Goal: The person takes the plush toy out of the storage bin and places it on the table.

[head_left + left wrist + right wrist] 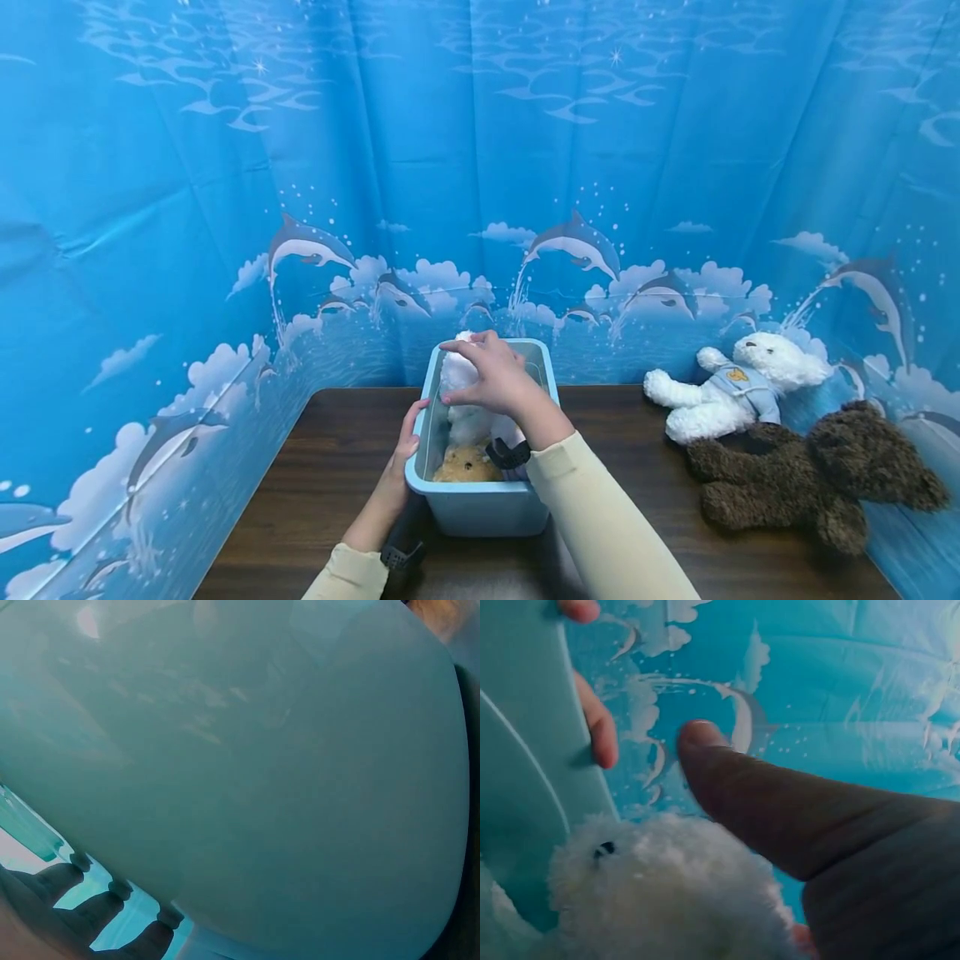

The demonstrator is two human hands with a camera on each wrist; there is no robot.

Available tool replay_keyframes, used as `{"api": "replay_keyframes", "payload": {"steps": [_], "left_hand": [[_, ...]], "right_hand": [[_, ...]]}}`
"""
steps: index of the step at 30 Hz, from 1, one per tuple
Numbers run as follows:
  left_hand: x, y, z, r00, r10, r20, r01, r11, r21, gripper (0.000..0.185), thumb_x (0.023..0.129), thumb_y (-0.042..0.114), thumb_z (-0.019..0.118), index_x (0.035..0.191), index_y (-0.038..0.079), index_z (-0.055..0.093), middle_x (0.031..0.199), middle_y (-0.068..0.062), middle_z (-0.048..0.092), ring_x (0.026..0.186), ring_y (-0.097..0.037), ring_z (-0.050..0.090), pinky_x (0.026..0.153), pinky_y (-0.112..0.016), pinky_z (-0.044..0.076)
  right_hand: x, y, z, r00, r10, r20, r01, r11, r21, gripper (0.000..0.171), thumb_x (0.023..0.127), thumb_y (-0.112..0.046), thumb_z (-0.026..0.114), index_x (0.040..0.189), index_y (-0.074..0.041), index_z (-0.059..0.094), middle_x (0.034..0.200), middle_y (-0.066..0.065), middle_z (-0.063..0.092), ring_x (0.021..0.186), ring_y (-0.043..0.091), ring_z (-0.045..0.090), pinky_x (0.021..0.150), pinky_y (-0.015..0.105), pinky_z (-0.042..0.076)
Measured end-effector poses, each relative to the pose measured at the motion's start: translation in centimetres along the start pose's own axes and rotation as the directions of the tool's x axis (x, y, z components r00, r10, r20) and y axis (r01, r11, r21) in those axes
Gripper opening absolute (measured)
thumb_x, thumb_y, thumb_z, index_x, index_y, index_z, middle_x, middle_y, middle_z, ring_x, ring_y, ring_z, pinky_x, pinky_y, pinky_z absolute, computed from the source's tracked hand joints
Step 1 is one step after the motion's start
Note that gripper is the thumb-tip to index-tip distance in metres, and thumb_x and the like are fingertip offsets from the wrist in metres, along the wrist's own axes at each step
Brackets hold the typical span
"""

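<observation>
A light blue plastic bin (487,510) stands on the table with plush toys inside. My left hand (402,454) holds its left rim; in the left wrist view, fingertips (161,937) lie along the bin's wall (300,787). Over the bin, my right hand (491,375) spreads thumb and fingers beside a white plush toy (456,375). The right wrist view shows a straight thumb (742,799) above that toy's fluffy head (667,892), which has a dark eye. A tan plush toy (467,464) sits at the bin's near end, partly hidden by the right wrist.
On the right of the dark wooden table (330,467) lie a white teddy bear (723,387) in a grey-blue shirt and a dark brown plush toy (795,475). A blue dolphin-print curtain (420,167) hangs behind and around the table.
</observation>
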State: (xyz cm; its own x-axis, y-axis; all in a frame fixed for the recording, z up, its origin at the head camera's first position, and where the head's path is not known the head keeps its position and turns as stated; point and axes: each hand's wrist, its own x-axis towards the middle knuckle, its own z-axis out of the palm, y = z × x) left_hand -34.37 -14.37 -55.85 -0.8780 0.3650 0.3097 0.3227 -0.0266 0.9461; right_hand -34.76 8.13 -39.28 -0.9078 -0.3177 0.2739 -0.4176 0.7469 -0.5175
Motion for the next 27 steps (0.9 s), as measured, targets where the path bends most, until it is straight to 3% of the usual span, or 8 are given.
{"api": "replay_keyframes", "payload": {"steps": [7,11,16,22,27], "left_hand": [[-0.1,0.3,0.2,0.999,0.022,0.031,-0.022,1.000,-0.012,0.068,0.107,0.045,0.025,0.170,0.022,0.013,0.179,-0.021,0.009,0.156,-0.054,0.017,0.120,-0.085,0.015],[-0.1,0.5,0.3,1.000,0.016,0.014,-0.016,1.000,-0.007,0.069,0.107,0.044,0.026,0.170,0.020,0.014,0.178,-0.024,0.009,0.157,-0.055,0.017,0.121,-0.085,0.015],[-0.2,0.8,0.5,1.000,0.015,-0.006,-0.015,1.000,-0.012,0.072,0.106,0.044,0.027,0.169,0.012,0.011,0.177,-0.029,0.008,0.155,-0.059,0.016,0.120,-0.085,0.016],[-0.3,0.8,0.6,1.000,-0.001,0.000,0.001,1.000,-0.023,0.073,0.106,0.044,0.027,0.170,0.013,0.010,0.177,-0.028,0.007,0.156,-0.057,0.014,0.121,-0.083,0.014],[-0.2,0.8,0.5,1.000,-0.004,-0.007,0.004,1.000,-0.017,0.072,0.106,0.043,0.029,0.170,0.015,0.012,0.177,-0.026,0.009,0.155,-0.056,0.016,0.121,-0.080,0.018]], "right_hand": [[-0.4,1.1,1.1,0.996,0.038,0.082,-0.042,0.998,0.043,0.073,0.084,-0.031,0.096,0.149,-0.041,0.064,0.176,0.010,0.027,0.154,0.041,0.032,0.108,0.068,0.052],[-0.2,1.4,1.5,0.995,0.059,0.079,-0.064,0.996,0.069,0.072,0.083,-0.022,0.097,0.145,-0.040,0.064,0.176,0.010,0.026,0.153,0.042,0.033,0.104,0.068,0.055],[0.2,1.5,1.8,0.994,0.100,0.044,-0.103,0.992,0.072,0.073,0.080,-0.015,0.099,0.139,-0.036,0.063,0.170,0.012,0.031,0.147,0.043,0.039,0.099,0.066,0.058],[0.4,1.8,1.8,0.983,0.177,-0.046,-0.173,0.982,0.081,0.070,0.077,-0.010,0.099,0.132,-0.033,0.061,0.159,0.012,0.038,0.140,0.041,0.044,0.096,0.062,0.060],[0.6,2.0,1.5,0.977,0.189,-0.103,-0.181,0.980,0.080,0.068,0.079,-0.008,0.096,0.131,-0.033,0.061,0.156,0.013,0.040,0.138,0.040,0.045,0.095,0.062,0.060]]}}
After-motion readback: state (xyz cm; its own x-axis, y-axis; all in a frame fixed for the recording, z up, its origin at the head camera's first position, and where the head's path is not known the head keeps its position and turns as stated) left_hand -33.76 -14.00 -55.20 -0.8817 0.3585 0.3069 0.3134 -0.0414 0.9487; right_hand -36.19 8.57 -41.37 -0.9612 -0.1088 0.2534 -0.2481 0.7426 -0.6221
